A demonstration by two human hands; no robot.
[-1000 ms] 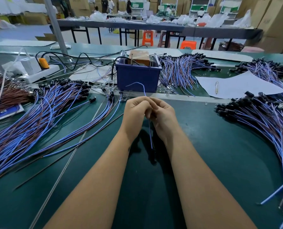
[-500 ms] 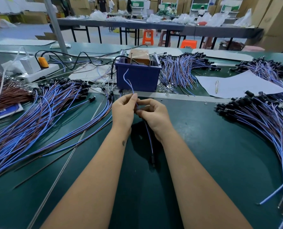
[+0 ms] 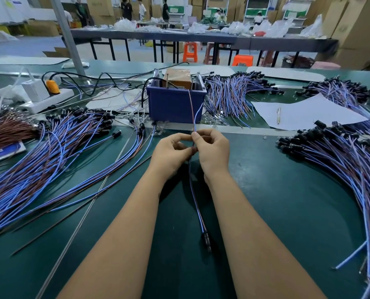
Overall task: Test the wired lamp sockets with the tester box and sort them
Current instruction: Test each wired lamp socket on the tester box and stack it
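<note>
Your right hand (image 3: 212,152) pinched the wired socket's leads between thumb and forefinger, and your left hand (image 3: 170,154) had its fingers curled in beside it, fingertips touching the same pair of wires (image 3: 193,117) just below that pinch. Above your fingers the brown and blue wires rose apart, the brown one running straight up to the top of the blue box (image 3: 175,104), the blue one bending off a little to the right in front of its wall. Below your hands the pair hung down between your forearms, ending in the black socket (image 3: 207,239) over the green table (image 3: 277,201). The box stood just beyond your hands, with a brown block (image 3: 177,77) showing inside it and a black cable coming out on its left. A wide fan of wired sockets (image 3: 50,152) lay on the table at your left, another pile (image 3: 341,165) curved round on your right, and a third bundle (image 3: 229,96) lay beside the box. A white sheet of paper (image 3: 305,113) with a pen (image 3: 278,115) on it sat to the right, and a white power strip (image 3: 46,100) to the far left.
</note>
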